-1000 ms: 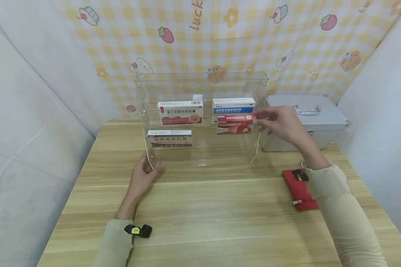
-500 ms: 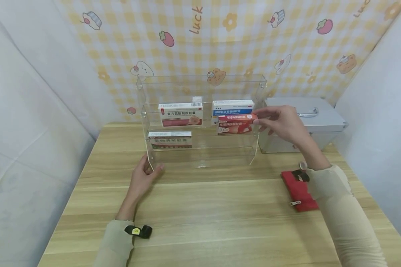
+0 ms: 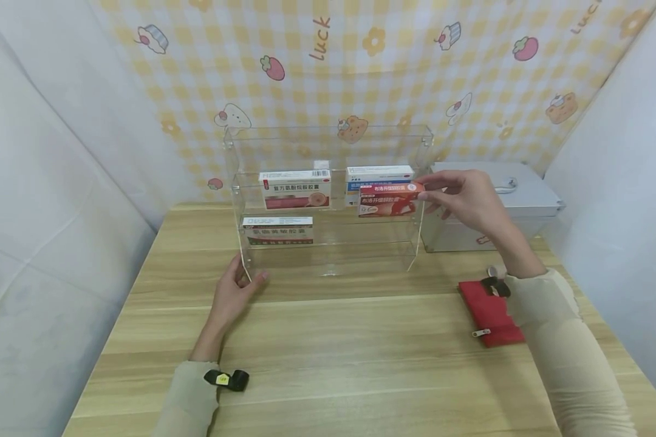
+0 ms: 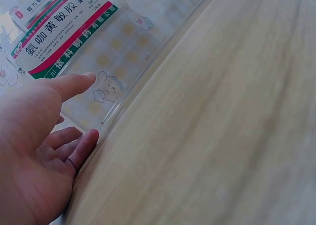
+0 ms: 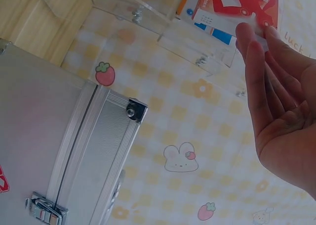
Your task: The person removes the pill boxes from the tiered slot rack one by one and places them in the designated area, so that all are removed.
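Note:
A clear acrylic display rack (image 3: 328,258) with stepped shelves stands on the wooden table. Its lower left corner is held by my left hand (image 3: 235,291), thumb in front and fingers around the side panel. In the head view my right hand (image 3: 461,197) pinches a red medicine box (image 3: 388,203) by its right end, at the rack's right side. The red box partly covers a blue-and-white medicine box (image 3: 379,173) behind it. A white-and-red medicine box (image 3: 296,191) sits on the left of that upper level. Below it is a green-and-white medicine box (image 3: 279,232).
A silver metal case (image 3: 454,233) with a handle stands right of the rack, under my right forearm. A red zippered pouch (image 3: 489,315) lies on the table (image 3: 328,352) near my right sleeve. A yellow checked cloth (image 3: 306,79) hangs behind the rack.
The red medicine box, in my right hand, has shifted slightly right and up against the rack. My left hand stays at the rack's corner. The head view has tilted a little.

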Motion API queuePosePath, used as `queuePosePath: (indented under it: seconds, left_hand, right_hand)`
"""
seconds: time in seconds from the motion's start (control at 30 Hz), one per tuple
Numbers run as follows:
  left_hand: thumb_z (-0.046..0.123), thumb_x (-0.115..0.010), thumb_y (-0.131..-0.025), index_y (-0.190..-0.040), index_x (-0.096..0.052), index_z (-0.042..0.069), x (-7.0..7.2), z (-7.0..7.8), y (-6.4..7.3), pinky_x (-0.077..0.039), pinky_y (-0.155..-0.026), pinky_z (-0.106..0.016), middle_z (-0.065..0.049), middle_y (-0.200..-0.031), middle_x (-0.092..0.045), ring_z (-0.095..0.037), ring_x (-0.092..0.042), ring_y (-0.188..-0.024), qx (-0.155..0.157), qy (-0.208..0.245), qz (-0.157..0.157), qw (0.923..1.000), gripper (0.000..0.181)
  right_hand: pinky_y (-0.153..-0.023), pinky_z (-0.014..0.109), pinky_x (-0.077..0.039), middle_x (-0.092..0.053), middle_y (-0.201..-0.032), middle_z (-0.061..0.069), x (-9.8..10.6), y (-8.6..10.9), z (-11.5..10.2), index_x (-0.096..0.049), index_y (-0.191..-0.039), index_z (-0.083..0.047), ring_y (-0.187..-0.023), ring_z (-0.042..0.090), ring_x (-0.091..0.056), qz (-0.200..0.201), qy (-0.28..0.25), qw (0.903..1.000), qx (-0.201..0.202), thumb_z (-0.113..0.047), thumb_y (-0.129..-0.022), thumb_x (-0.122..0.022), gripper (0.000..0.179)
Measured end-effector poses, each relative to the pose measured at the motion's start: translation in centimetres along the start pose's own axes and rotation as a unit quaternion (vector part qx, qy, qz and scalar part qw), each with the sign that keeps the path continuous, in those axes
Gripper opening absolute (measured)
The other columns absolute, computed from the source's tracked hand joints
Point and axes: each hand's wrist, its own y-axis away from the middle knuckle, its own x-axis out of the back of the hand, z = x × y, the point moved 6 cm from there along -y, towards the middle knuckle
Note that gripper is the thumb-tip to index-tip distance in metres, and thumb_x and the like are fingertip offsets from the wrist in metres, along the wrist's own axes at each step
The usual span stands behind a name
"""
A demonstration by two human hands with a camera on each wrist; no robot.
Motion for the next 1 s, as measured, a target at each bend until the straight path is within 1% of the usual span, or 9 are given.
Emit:
queuePosePath:
  seconds: [0.2, 0.33, 0.4, 0.57, 0.63, 0.7, 0.87, 0.93, 1.0]
  left_hand:
    - [0.018, -0.071, -0.092, -0.153, -0.03, 0.008, 0.0, 0.0, 0.1, -0.051, -0.072, -0.019, -0.025, -0.147, -0.04, -0.037, -0.057, -0.115, 0.002, -0.004, -0.001, 1.0, 0.074]
    - [0.017, -0.07, -0.093, -0.153, -0.03, 0.008, 0.0, 0.0, 0.1, -0.052, -0.072, -0.02, -0.025, -0.147, -0.04, -0.036, -0.059, -0.112, 0.004, -0.007, -0.002, 1.0, 0.073]
    - [0.017, -0.07, -0.093, -0.153, -0.03, 0.008, 0.0, 0.0, 0.1, -0.052, -0.071, -0.02, -0.025, -0.147, -0.04, -0.035, -0.06, -0.11, 0.006, -0.006, -0.002, 1.0, 0.074]
    - [0.016, -0.071, -0.092, -0.154, -0.029, 0.009, 0.0, 0.0, 0.0, -0.051, -0.075, -0.019, -0.025, -0.147, -0.039, -0.039, -0.056, -0.117, 0.005, 0.004, -0.003, 1.0, 0.075]
    - [0.016, -0.071, -0.092, -0.154, -0.029, 0.008, 0.0, 0.0, -0.1, -0.051, -0.078, -0.02, -0.025, -0.148, -0.038, -0.04, -0.053, -0.121, 0.004, 0.007, -0.005, 1.0, 0.075]
    - [0.017, -0.071, -0.092, -0.154, -0.028, 0.008, 0.0, -0.1, -0.1, -0.052, -0.079, -0.022, -0.025, -0.148, -0.038, -0.04, -0.053, -0.121, 0.005, 0.008, -0.007, 0.9999, 0.076]
    - [0.019, -0.071, -0.093, -0.155, -0.027, 0.01, 0.0, -0.2, -0.1, -0.054, -0.076, -0.027, -0.025, -0.148, -0.039, -0.039, -0.06, -0.11, 0.013, 0.008, -0.011, 0.9998, 0.076]
    - [0.019, -0.07, -0.093, -0.155, -0.027, 0.01, 0.0, -0.2, -0.1, -0.055, -0.075, -0.027, -0.025, -0.147, -0.04, -0.038, -0.062, -0.107, 0.015, 0.008, -0.011, 0.9998, 0.076]
    - [0.019, -0.07, -0.093, -0.155, -0.027, 0.01, 0.0, -0.2, -0.2, -0.054, -0.074, -0.026, -0.025, -0.147, -0.04, -0.037, -0.062, -0.107, 0.014, 0.007, -0.011, 0.9998, 0.076]
  right_hand:
    - [-0.054, 0.035, -0.056, -0.074, -0.097, 0.011, 0.2, 0.2, 0.1, -0.072, -0.116, -0.01, -0.069, 0.018, -0.07, -0.002, -0.025, 0.9997, 0.0, -0.021, -0.09, -0.074, 0.028]
    - [-0.055, 0.035, -0.056, -0.074, -0.099, 0.01, 0.3, 0.5, 0.2, -0.072, -0.116, -0.01, -0.07, 0.019, -0.07, -0.009, -0.032, 0.9995, 0.001, -0.019, -0.09, -0.073, 0.027]
    - [-0.056, 0.035, -0.056, -0.074, -0.098, 0.008, 0.4, 0.7, 0.3, -0.072, -0.116, -0.01, -0.071, 0.019, -0.069, -0.013, -0.032, 0.9994, -0.004, -0.018, -0.091, -0.072, 0.027]
    - [-0.057, 0.036, -0.056, -0.074, -0.094, 0.009, 0.3, 1.0, 1.0, -0.071, -0.119, -0.011, -0.074, 0.02, -0.069, -0.035, -0.04, 0.998, -0.034, -0.023, -0.091, -0.072, 0.03]
    - [-0.058, 0.037, -0.056, -0.074, -0.095, 0.01, 0.1, 1.1, 1.3, -0.071, -0.12, -0.011, -0.075, 0.02, -0.069, -0.045, -0.042, 0.9972, -0.042, -0.024, -0.091, -0.072, 0.031]
    - [-0.06, 0.038, -0.057, -0.073, -0.099, 0.01, -0.1, 1.3, 1.7, -0.07, -0.121, -0.011, -0.078, 0.021, -0.069, -0.057, -0.049, 0.9959, -0.051, -0.025, -0.092, -0.071, 0.033]
    - [-0.064, 0.038, -0.057, -0.072, -0.105, 0.009, -0.8, 1.7, 2.6, -0.068, -0.124, -0.013, -0.082, 0.023, -0.068, -0.082, -0.066, 0.9918, -0.073, -0.028, -0.092, -0.071, 0.036]
    - [-0.064, 0.038, -0.057, -0.072, -0.105, 0.009, -1.1, 1.8, 3.0, -0.068, -0.124, -0.013, -0.082, 0.024, -0.068, -0.088, -0.071, 0.9906, -0.077, -0.029, -0.092, -0.071, 0.036]
    - [-0.064, 0.039, -0.057, -0.072, -0.105, 0.009, -1.5, 2.0, 3.4, -0.069, -0.124, -0.012, -0.082, 0.025, -0.068, -0.094, -0.078, 0.9892, -0.08, -0.028, -0.092, -0.071, 0.036]
